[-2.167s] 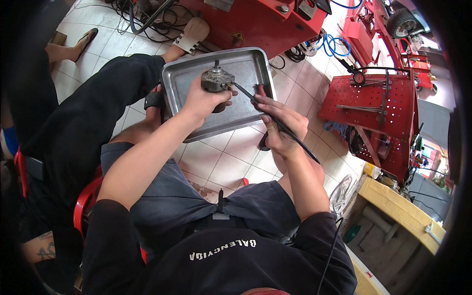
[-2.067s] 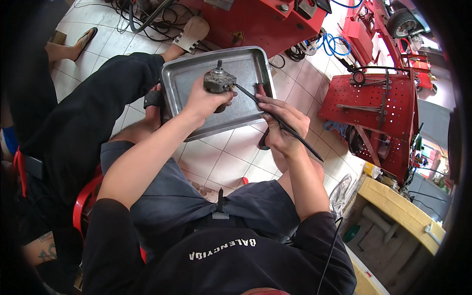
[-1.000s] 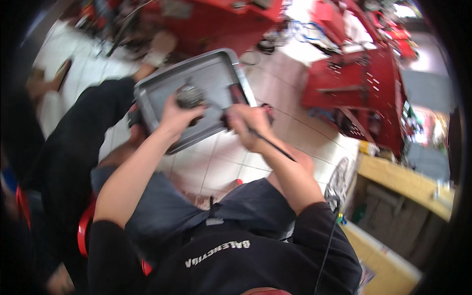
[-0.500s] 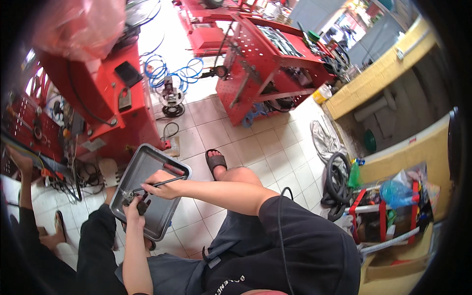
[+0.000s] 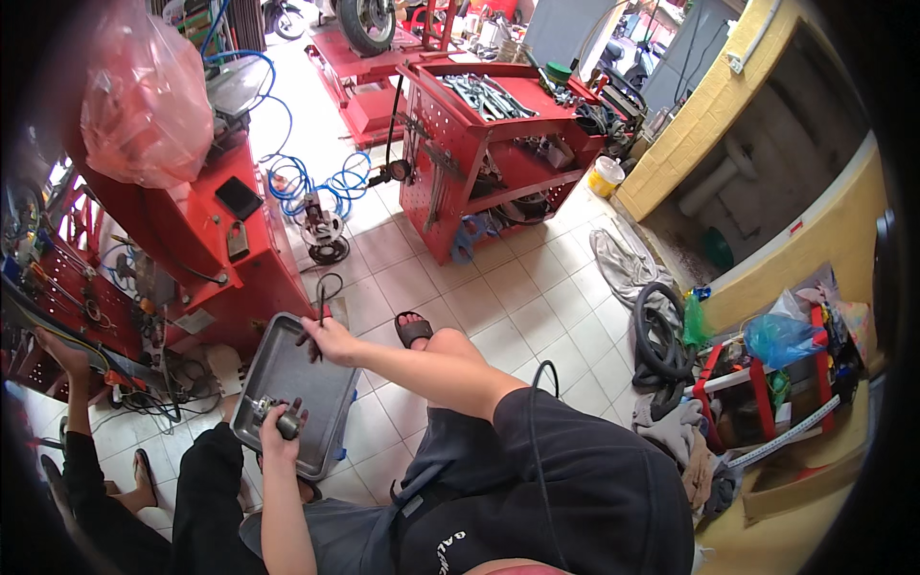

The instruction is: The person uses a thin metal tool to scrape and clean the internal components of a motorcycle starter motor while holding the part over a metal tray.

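Observation:
A grey metal tray (image 5: 311,388) rests at my left knee, low over the tiled floor. My left hand (image 5: 285,422) grips a small grey metal motor part (image 5: 262,410) on the tray's near left side. My right hand (image 5: 327,339) sits at the tray's far edge, closed on a thin black rod-like tool (image 5: 322,298) whose tip points up and away. My right forearm stretches across my right knee toward the tray.
Another person in black sits at the left, a hand (image 5: 53,346) on the red cabinet (image 5: 196,244). A pink plastic bag (image 5: 144,96) tops the cabinet. A red tool cart (image 5: 489,144), blue hose (image 5: 302,182), black tubes (image 5: 661,335) and cluttered shelf (image 5: 776,374) surround me.
The view has swung far to the right and widened, showing the workshop. Both hands stay at the tray; my right hand with the tool has moved to the tray's far edge.

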`<state>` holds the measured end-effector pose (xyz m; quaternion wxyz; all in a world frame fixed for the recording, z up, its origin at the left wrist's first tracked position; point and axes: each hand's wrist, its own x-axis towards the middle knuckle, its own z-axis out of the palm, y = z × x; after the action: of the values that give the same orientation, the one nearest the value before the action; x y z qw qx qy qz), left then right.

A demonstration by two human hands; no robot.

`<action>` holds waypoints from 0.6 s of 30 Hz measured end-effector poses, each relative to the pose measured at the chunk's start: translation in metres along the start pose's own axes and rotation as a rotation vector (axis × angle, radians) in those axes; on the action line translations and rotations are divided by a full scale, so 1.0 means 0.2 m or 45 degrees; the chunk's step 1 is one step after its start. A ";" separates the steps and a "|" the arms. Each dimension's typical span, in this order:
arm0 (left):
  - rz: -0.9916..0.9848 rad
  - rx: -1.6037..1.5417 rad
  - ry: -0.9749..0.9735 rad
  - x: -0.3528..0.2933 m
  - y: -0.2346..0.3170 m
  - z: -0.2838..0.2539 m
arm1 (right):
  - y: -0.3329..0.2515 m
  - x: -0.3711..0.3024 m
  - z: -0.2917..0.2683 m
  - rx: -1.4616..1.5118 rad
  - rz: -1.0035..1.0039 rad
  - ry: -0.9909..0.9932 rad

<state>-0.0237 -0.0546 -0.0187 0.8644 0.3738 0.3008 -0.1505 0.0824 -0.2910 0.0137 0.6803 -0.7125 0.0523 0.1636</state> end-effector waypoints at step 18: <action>1.157 0.048 -0.906 -1.66 0.69 0.66 | -1.94 -1.95 -1.18 0.532 -1.217 0.273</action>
<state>-0.1593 -0.0467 0.3398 0.8833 0.4074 -0.2020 0.1141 -0.1305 -0.5550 0.5071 0.7971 -0.5190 -0.1776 -0.2523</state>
